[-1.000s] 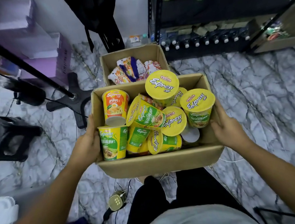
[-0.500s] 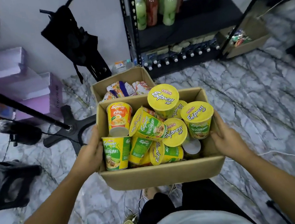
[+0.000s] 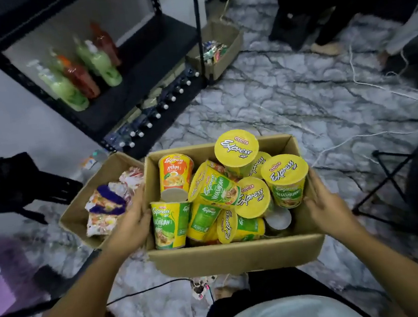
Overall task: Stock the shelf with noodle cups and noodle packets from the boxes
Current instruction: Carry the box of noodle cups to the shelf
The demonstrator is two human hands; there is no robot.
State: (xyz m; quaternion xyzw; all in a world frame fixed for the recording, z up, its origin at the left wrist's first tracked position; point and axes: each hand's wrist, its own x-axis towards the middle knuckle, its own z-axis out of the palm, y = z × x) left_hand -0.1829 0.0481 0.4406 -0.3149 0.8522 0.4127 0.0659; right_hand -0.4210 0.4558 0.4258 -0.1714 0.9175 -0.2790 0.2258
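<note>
We see a grey-veined marble floor point(image 3: 287, 102) filling most of the frame, with a black metal shelf point(image 3: 154, 50) standing in the upper left. In the lower centre a large cardboard box point(image 3: 237, 256) is held up clear of the floor, in front of the person's body. It is packed with noodle cups point(image 3: 236, 147), some upright with yellow "Express" lids and others tipped on their sides. Left of it and partly behind its corner, a packet box point(image 3: 95, 176) sits on the floor with noodle packets point(image 3: 107, 209) inside. A small carton point(image 3: 228, 59) of mixed wrappers rests by the shelf's right post near the top centre. The left hand point(image 3: 132, 224) clasps the large box's left wall, its thumb lying up along the cardboard; we cannot see its fingertips. The right hand point(image 3: 325, 205) grips the right wall, thumb raised beside the rim and fingers hooked at the top edge, next to a green vegetarian cup point(image 3: 285, 175). Green bottles point(image 3: 103, 63) and red bottles point(image 3: 81, 76) stand on the shelf board, with a row of white-capped bottles point(image 3: 156, 116) below. An orange Ayam cup point(image 3: 175, 172) leans in the box's far left corner. A white cable point(image 3: 377, 87) trails across the floor on the right.
</note>
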